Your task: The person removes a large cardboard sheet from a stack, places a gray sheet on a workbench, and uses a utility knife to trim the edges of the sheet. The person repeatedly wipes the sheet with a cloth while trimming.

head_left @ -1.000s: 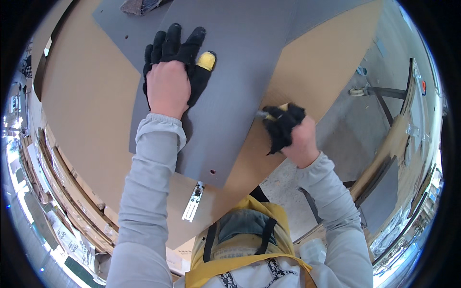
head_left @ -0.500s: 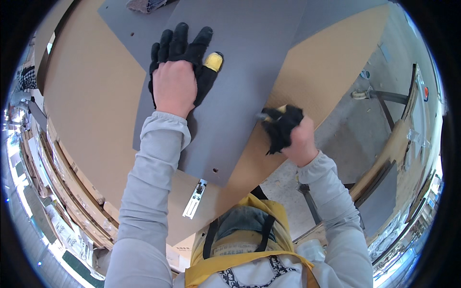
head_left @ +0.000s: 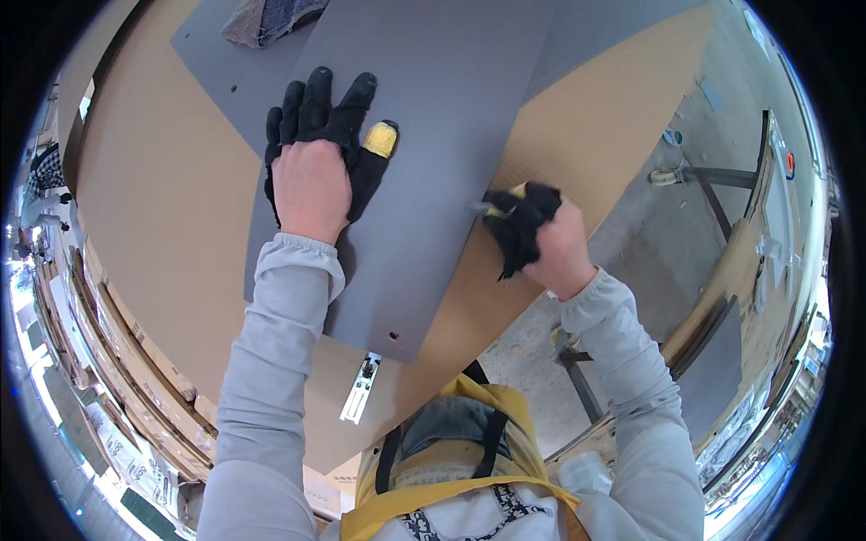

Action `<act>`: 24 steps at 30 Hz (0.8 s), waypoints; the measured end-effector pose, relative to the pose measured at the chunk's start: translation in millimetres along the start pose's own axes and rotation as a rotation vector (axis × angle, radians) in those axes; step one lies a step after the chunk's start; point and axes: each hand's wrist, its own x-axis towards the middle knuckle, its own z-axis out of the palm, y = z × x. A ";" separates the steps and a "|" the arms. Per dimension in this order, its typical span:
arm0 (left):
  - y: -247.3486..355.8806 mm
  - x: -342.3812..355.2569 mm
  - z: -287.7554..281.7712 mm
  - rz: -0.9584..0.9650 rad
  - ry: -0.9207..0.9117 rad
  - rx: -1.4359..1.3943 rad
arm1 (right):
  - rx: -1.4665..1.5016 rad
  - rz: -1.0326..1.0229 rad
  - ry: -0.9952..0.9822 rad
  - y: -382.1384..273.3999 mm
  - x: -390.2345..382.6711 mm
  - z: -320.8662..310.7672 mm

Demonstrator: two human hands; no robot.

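Note:
A long grey panel (head_left: 424,135) lies over other grey board on a brown cardboard surface, with a small hole near its front end. My left hand (head_left: 316,171), in a black glove with a yellow thumb tip, presses flat on it with fingers spread. At the panel's right edge my gloved right hand (head_left: 532,230) is closed in a fist. A blurred tip pokes from it toward the edge; what it belongs to is hidden by the fingers. A silver metal strip (head_left: 362,388) lies on the cardboard at the panel's front end.
A folded dark cloth (head_left: 271,20) rests on the grey board (head_left: 216,77) at the far left. The cardboard (head_left: 153,198) spreads around the panels. Stacked flat boards (head_left: 135,352) stand at left. On the right are a metal leg (head_left: 722,178) and more grey boards (head_left: 713,370).
The panel's front end and the metal strip show slightly lower in view, and the cloth shows more. My left hand stays flat; my right fist remains by the panel's right edge.

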 end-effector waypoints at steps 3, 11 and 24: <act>2.6 -0.5 -0.8 0.010 0.024 -0.010 | -0.042 0.126 0.025 16.2 7.8 -11.3; -0.6 1.0 0.8 0.008 0.037 -0.066 | -0.030 0.053 0.040 29.9 15.2 -7.6; 2.2 -5.1 -5.8 -0.008 -0.045 -0.071 | -0.050 -0.110 -0.048 40.2 21.4 -14.9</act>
